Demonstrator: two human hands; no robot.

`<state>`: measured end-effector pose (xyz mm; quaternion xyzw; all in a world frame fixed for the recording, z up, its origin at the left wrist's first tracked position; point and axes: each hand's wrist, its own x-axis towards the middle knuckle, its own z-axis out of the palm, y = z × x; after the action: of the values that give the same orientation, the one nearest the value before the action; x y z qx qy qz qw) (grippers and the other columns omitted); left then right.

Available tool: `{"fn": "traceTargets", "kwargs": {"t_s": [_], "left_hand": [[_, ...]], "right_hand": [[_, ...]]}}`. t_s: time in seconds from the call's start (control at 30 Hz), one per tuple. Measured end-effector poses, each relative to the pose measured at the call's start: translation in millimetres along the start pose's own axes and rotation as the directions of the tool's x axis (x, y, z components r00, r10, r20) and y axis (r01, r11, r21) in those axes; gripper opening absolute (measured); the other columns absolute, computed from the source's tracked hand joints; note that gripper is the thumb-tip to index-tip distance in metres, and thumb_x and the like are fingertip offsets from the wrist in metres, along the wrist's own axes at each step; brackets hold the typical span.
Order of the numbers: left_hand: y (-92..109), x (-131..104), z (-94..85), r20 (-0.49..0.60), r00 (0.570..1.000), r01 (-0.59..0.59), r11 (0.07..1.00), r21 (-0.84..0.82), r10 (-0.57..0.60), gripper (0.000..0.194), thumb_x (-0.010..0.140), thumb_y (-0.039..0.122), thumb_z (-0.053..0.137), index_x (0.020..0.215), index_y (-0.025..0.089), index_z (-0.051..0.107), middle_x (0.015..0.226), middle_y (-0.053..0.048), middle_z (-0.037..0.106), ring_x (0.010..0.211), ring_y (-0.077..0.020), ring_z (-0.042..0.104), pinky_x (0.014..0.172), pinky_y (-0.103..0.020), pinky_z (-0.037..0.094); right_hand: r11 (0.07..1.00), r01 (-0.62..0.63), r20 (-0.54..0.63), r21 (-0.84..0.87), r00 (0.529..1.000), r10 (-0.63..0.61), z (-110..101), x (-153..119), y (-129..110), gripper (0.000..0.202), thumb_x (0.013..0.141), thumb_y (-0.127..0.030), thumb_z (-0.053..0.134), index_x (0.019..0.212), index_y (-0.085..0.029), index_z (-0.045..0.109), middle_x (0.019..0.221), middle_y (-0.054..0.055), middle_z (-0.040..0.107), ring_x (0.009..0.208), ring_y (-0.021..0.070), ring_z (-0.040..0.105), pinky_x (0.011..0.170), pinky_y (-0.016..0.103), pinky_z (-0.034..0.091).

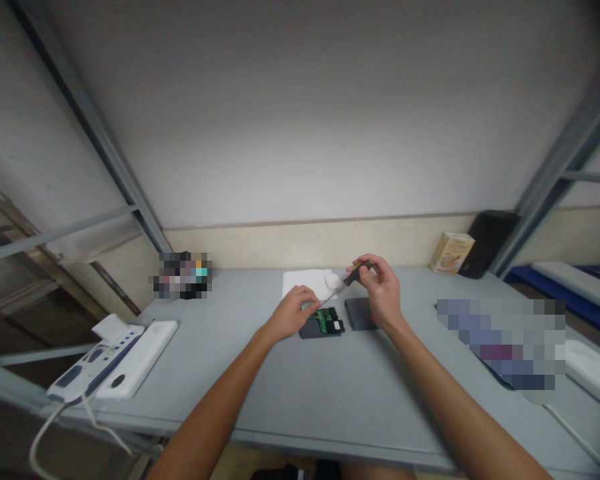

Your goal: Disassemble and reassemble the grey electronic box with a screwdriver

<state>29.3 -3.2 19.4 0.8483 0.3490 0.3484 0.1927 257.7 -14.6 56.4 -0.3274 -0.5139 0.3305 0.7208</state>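
Green circuit board in a dark grey rectangular case (pixel 322 325): front-right of the left hand (pixel 291 315), the nearer hand; long axis apparently side to side.
Black-and-yellow-handled screwdriver (pixel 356 274): clamped in the right hand's (pixel 385 293) fingers, shaft slanting down-left toward the board's far edge.
Left hand: palm down, fingers bent at that edge; whether they pinch anything, cannot tell.

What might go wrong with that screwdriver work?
The screwdriver's tip could slip and scratch the green circuit board. It might also nick the left hand, whose fingers sit close to that tip. The right hand holds the handle high, so control may be loose.
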Motion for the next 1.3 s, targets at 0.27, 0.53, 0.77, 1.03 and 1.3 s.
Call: {"fn": "traceTargets", "kwargs": {"t_s": [0.27,0.53,0.77,1.03,1.3], "left_hand": [[-29.4,41.8,-9.5,-0.139,0.987,0.112,0.972,0.207,-0.084,0.016,0.092,0.033,0.064,0.09,0.02,0.074,0.099,-0.006,0.07,0.1,-0.0226,0.057,0.096,-0.038,0.043],[-41.0,59.9,6.4,0.075,0.995,0.051,0.982,0.181,-0.066,0.017,0.088,0.035,0.067,0.086,0.022,0.077,0.094,-0.004,0.075,0.096,-0.0224,0.063,0.101,-0.039,0.038],[-30.0,21.0,-4.7,-0.062,0.955,0.287,0.957,-0.04,-0.289,0.028,0.093,0.03,0.05,0.087,0.017,0.074,0.091,-0.005,0.074,0.086,-0.0204,0.065,0.081,-0.031,0.049],[-7.1,-7.2,-9.0,-0.007,0.952,0.307,0.95,-0.053,-0.307,0.027,0.094,0.031,0.05,0.089,0.018,0.074,0.089,-0.004,0.072,0.081,-0.0183,0.063,0.074,-0.028,0.046],[-10.3,-8.4,-15.1,0.168,0.95,0.274,0.961,-0.046,-0.263,0.031,0.095,0.034,0.05,0.096,0.017,0.075,0.096,-0.006,0.072,0.089,-0.02,0.064,0.081,-0.028,0.047]], "right_hand": [[0.999,0.008,-0.236,-0.032,0.972,-0.016,-23.7,13.8,12.5,0.04,0.082,-0.045,0.073,0.112,-0.023,0.059,0.1,0.002,0.06,0.079,0.0171,0.071,0.081,0.041,0.06],[0.996,-0.043,-0.146,-0.083,0.989,0.031,-5.6,2.7,8.1,0.049,0.08,-0.045,0.076,0.119,-0.022,0.058,0.101,0.005,0.066,0.091,0.0206,0.07,0.084,0.037,0.059],[0.991,-0.133,0.105,-0.027,0.985,0.135,28.0,-21.2,8.0,0.032,0.078,-0.037,0.078,0.1,-0.024,0.058,0.096,0.003,0.067,0.092,0.0189,0.069,0.083,0.032,0.057],[0.985,-0.155,0.128,-0.073,0.978,0.163,30.9,-26.3,13.3,0.031,0.079,-0.036,0.077,0.102,-0.024,0.059,0.096,0.003,0.068,0.092,0.0196,0.069,0.082,0.032,0.058],[0.973,0.029,0.271,-0.229,0.962,0.035,41.8,-25.8,0.0,0.025,0.086,-0.032,0.07,0.111,-0.027,0.067,0.106,0.004,0.063,0.096,0.0177,0.064,0.082,0.03,0.056]]}}
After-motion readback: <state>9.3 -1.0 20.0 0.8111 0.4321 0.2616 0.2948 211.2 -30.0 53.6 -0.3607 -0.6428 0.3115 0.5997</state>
